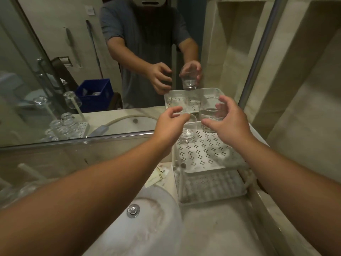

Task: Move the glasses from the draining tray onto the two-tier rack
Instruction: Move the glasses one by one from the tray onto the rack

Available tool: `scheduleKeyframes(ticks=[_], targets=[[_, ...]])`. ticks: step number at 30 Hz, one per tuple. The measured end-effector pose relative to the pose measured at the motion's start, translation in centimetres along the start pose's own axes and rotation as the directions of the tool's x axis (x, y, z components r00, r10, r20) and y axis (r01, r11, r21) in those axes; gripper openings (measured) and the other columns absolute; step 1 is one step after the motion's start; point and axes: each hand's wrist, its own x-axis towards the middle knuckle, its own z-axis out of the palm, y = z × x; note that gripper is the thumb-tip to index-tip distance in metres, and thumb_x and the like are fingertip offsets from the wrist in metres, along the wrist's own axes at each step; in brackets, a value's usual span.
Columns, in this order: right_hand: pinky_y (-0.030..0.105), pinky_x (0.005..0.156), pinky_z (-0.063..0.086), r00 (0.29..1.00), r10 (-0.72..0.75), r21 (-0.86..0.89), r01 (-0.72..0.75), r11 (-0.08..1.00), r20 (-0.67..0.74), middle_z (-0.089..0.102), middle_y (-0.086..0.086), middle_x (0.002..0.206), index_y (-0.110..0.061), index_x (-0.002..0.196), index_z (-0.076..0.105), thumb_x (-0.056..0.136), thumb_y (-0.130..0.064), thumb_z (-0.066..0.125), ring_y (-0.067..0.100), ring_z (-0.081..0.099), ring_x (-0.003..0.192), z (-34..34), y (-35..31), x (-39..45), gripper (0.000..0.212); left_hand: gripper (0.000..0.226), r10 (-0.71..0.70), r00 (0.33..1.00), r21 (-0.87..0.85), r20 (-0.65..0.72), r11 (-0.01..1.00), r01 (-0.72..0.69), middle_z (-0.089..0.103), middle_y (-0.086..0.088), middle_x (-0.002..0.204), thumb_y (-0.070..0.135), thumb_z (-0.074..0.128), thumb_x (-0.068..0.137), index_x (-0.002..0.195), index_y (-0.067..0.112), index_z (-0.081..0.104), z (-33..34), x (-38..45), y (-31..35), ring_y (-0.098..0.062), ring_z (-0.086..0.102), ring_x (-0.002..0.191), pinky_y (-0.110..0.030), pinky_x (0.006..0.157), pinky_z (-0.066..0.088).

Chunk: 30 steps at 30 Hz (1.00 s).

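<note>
The white two-tier rack (212, 152) stands right of the sink, against the mirror. One clear glass (186, 133) stands upright at the back left corner of its perforated top tier. My left hand (170, 126) hovers at that glass's rim with thumb and fingers apart, gripping nothing. My right hand (228, 122) is shut on a second clear glass (210, 120), held upright just above the back of the top tier. The lower tier (212, 185) holds no glass that I can see. The draining tray (82, 126) with several glasses shows in the mirror at left.
A white sink basin (147, 231) with a metal drain (133, 210) lies below my left forearm. The mirror (73, 52) rises right behind the rack. A small paper packet (158, 175) lies by the rack's left foot. A tiled wall closes the right side.
</note>
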Motion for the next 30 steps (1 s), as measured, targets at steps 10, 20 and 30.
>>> scheduleKeyframes(ticks=[10,20,30], targets=[[0.025,0.083,0.045,0.996,0.079,0.010,-0.079,0.997,0.035,0.054,-0.008,0.134,-0.028,0.145,0.035,0.072,-0.036,0.086,0.007,0.057,0.108,2.1,4.3,0.8,0.089,0.075,0.013,0.988,0.426,-0.156,0.903,0.055,0.049,-0.004,0.140,0.022,0.071,0.081,0.148,0.027,0.037,1.8,0.8,-5.5,-0.026,0.062,0.111,-0.046,0.091,0.057],[0.031,0.097,0.044,0.990,0.127,-0.041,-0.124,0.991,0.065,0.052,-0.001,0.139,-0.023,0.146,0.031,0.074,-0.036,0.085,0.016,0.054,0.119,3.7,6.1,1.0,0.091,0.088,-0.170,0.982,0.439,-0.079,0.879,0.188,0.062,-0.008,0.117,0.002,0.053,0.083,0.155,0.038,0.015,2.1,0.0,-8.0,-0.031,0.065,0.093,-0.046,0.068,0.062],[0.038,0.100,0.046,0.986,0.154,-0.082,-0.148,0.986,0.071,0.051,0.000,0.138,-0.025,0.146,0.030,0.075,-0.035,0.083,0.017,0.053,0.120,4.4,7.0,1.1,0.090,0.091,-0.145,0.982,0.407,-0.118,0.895,0.181,0.052,0.018,0.086,-0.003,0.049,0.085,0.156,0.041,0.013,2.4,0.3,-9.1,-0.008,0.059,0.078,-0.031,0.057,0.057]])
